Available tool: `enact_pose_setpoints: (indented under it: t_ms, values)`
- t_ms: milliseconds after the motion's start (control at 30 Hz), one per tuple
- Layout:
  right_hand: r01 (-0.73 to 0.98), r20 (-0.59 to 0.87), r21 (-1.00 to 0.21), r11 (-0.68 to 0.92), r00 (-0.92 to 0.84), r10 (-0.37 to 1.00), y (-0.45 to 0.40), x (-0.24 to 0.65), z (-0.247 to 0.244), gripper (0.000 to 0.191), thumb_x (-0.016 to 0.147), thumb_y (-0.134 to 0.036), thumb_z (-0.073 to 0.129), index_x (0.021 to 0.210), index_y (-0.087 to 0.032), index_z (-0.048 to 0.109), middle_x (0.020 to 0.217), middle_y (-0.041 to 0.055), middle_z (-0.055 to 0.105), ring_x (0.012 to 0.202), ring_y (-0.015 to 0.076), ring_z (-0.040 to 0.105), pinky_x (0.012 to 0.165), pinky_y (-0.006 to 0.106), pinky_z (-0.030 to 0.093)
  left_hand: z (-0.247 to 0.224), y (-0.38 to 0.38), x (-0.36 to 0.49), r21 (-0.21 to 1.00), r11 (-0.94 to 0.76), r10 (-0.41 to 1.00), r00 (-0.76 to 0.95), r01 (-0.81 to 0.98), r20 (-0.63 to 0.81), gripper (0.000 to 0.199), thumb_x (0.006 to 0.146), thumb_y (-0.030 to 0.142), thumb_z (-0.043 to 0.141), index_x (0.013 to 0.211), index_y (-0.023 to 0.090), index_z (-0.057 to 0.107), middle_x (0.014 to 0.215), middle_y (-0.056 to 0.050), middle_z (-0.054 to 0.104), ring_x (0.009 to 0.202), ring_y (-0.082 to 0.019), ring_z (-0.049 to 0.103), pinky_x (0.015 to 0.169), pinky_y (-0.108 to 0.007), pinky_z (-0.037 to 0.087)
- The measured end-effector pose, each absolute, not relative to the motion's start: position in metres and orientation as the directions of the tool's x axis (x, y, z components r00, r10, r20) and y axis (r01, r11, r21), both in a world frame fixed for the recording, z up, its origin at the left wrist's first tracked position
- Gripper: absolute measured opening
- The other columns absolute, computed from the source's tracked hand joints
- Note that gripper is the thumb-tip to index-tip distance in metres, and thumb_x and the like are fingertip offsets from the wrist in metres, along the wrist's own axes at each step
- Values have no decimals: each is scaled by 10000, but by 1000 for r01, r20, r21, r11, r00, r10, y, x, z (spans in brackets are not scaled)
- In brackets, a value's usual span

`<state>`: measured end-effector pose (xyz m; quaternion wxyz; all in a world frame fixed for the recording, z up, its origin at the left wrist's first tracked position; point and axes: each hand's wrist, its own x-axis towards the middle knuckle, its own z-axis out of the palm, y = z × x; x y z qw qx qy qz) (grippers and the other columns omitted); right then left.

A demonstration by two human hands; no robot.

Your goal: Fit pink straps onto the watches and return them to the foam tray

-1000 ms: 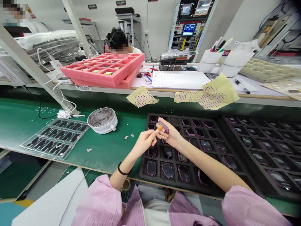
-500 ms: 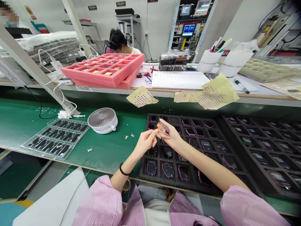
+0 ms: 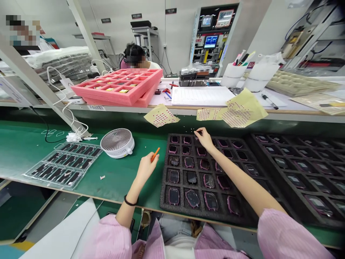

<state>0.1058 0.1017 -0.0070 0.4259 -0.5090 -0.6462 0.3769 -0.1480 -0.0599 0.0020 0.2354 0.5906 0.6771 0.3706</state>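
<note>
My left hand point(image 3: 147, 167) is closed around a slim orange stick-like tool point(image 3: 155, 154), its tip pointing up and away over the green bench. At the back row of the nearer black foam tray point(image 3: 165, 196), my right hand point(image 3: 206, 141) pinches the edge of a smartwatch case point(image 3: 199, 134), mostly hidden by the fingers, in or just over its compartment. Several purple-rimmed watch cases with dark faces, such as one watch case point(image 3: 174, 196) at the front left corner, lie in the other compartments.
A second foam tray point(image 3: 293, 180) of watch cases lies at right. To the left are a round white fan point(image 3: 118, 144) and a clear plastic tray point(image 3: 71, 183) of black parts. On the shelf above stand pink foam trays point(image 3: 118, 95); yellow dotted sheets point(image 3: 244, 109) hang from its edge.
My hands have separated. The right one carried the purple watch case away to the tray's back row; the left one drew back left and down, still holding the orange tool.
</note>
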Motion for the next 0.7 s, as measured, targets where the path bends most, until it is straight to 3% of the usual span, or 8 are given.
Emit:
enact_pose_setpoints:
  t_ms: [133,267,367,533,700]
  values:
    - [556,180,-811,183,-60,982,121,127,-21,177,767,-386,612,723,-228,545,650,8,543,677,215,562,676,338,441,-11,-66,-175,617,166,969,-245,770,45,295,890,346,466,629,210,447,544,21,472,518,-144,454,547,-239,264]
    - [663,197,-729,168,-31,980,116,147,-27,154,792,-337,604,852,-195,606,871,112,635,933,288,589,807,392,456,-18,-69,-184,505,227,963,-269,833,12,285,910,335,454,652,215,465,594,-25,563,604,-202,584,552,-239,286]
    - [697,187,-710,106,42,981,112,171,-26,171,829,-319,575,884,-158,581,983,208,627,1022,337,574,800,424,467,-19,-69,-186,461,264,956,-295,848,-5,229,913,340,474,734,207,524,637,-52,618,662,-234,637,555,-240,309]
    - [689,138,-722,59,59,989,111,190,-27,270,727,-362,702,666,-196,498,858,210,627,1003,368,589,778,428,476,-12,-68,-172,615,231,944,-327,754,47,266,923,386,470,1071,173,530,714,-57,657,700,-246,654,588,-259,374]
    - [555,122,-823,121,-35,992,108,174,-15,394,662,-524,713,674,-228,452,717,88,617,752,265,610,656,383,478,2,-67,-134,861,-32,995,-63,507,74,291,927,389,389,949,177,587,643,15,520,562,-136,492,547,-230,335]
